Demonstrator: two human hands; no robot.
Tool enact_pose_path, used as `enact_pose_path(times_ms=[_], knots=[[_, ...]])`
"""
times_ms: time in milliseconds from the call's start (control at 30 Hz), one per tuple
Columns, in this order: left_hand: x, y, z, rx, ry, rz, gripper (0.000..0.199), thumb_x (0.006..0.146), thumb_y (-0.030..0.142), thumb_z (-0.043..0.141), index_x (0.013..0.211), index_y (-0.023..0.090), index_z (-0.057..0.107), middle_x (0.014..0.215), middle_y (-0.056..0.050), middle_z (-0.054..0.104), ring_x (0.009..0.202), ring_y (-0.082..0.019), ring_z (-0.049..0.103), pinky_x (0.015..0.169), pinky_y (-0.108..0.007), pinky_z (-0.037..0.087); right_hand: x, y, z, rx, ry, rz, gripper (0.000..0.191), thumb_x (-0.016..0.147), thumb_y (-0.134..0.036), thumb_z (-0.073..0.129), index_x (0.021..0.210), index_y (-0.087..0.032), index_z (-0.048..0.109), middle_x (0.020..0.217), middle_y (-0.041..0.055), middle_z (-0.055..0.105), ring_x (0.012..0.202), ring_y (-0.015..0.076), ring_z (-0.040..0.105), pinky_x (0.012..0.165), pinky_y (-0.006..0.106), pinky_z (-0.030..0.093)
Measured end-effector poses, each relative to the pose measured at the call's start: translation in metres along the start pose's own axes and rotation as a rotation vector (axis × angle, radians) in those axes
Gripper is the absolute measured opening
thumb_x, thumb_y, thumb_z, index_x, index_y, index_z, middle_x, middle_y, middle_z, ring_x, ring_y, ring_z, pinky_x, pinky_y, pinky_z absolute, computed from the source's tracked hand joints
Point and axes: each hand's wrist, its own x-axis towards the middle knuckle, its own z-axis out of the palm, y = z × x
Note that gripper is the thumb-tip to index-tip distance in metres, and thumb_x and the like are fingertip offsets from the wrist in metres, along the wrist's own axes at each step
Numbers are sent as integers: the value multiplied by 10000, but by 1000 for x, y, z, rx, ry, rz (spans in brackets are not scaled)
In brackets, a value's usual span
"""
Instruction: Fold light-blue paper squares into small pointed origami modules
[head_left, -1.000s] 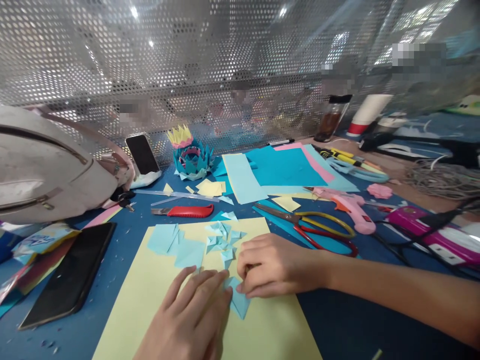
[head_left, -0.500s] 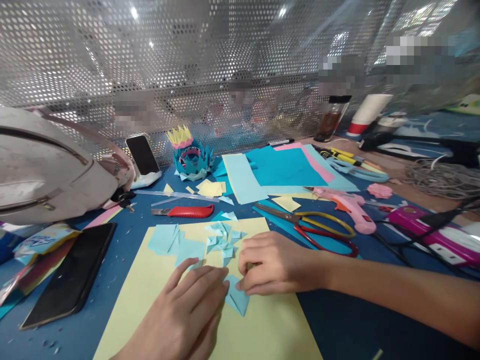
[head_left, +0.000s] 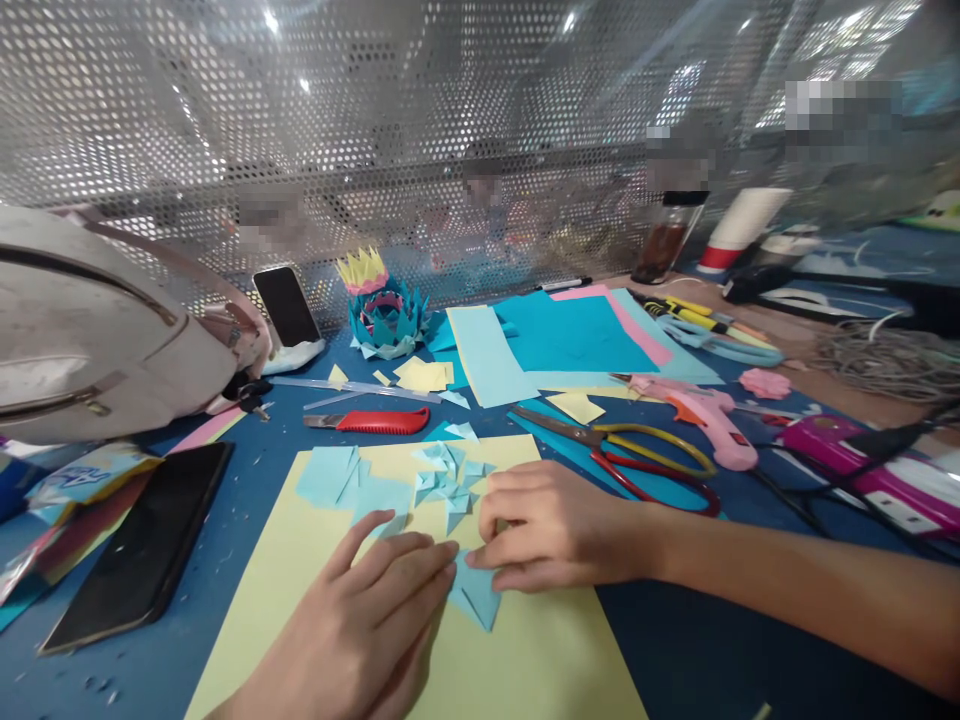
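- Resting at the left edge of the small folded light-blue paper piece are the fingertips of your left hand; you have those fingers loosely extended, and whether they pinch the paper cannot be told.
- Your right hand is curled, its fingertips at the piece's upper right; whether they close on it is unclear too.
- The piece lies between your fingertips on the large pale-yellow paper sheet, its point toward you.
- Just beyond it, you have a cluster of small folded light-blue paper pieces; flat light-blue paper squares lie left of that.
- Compared with half a second ago, your right index fingertip reaches farther left over the piece's upper part.
- Your left hand and the piece have hardly moved.
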Motion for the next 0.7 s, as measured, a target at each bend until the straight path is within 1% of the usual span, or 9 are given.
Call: enact_pose_path(times_ms=[33,67,133,200,367,533,700], knots=[[2,-1,-5,8,-65,12,333,986,94,430,1195,131,686,1216,-69,733,1132,-160,658,1191,-363,370,0,0,0,0,-3,2,227,1029,-376,581,1076,-205,724,912,15,655,786,141,533,660,307,364],[3,-1,-9,15,-102,25,328,984,92,442,1200,127,687,1228,-68,730,1136,-159,661,1198,-360,365,0,0,0,0,-3,2,225,1027,-377,585,1074,-204,723,912,16,653,785,141,534,661,306,365],[5,-2,-15,24,-143,38,324,986,89,448,1194,125,693,1260,-67,720,1155,-164,661,1217,-366,346,0,0,0,-2,-1,3,224,1022,-378,593,1073,-201,721,910,18,650,787,141,535,667,304,369],[5,-3,-17,26,-144,51,327,991,91,443,1191,132,698,1273,-65,716,1171,-170,660,1226,-382,340,0,0,1,-2,4,4,226,1021,-377,595,1067,-195,722,908,22,655,789,142,533,673,303,365],[2,-5,-15,11,-166,88,325,999,91,446,1204,134,694,1283,-69,713,1198,-179,658,1240,-421,331,1,0,1,42,18,16,222,1020,-365,599,1049,-190,733,914,28,664,789,141,527,673,296,351],[0,-7,-17,11,-173,113,324,1012,97,435,1205,115,693,1311,-65,701,1223,-179,644,1277,-422,243,3,0,0,78,59,14,211,1011,-348,612,1015,-182,742,882,19,648,778,142,530,666,297,354],[1,-9,-19,21,-197,158,329,1026,112,421,1238,109,674,1322,-65,695,1239,-178,636,1280,-419,232,3,-1,0,82,65,26,204,1001,-347,625,1004,-187,752,874,15,646,773,139,529,654,297,352]])
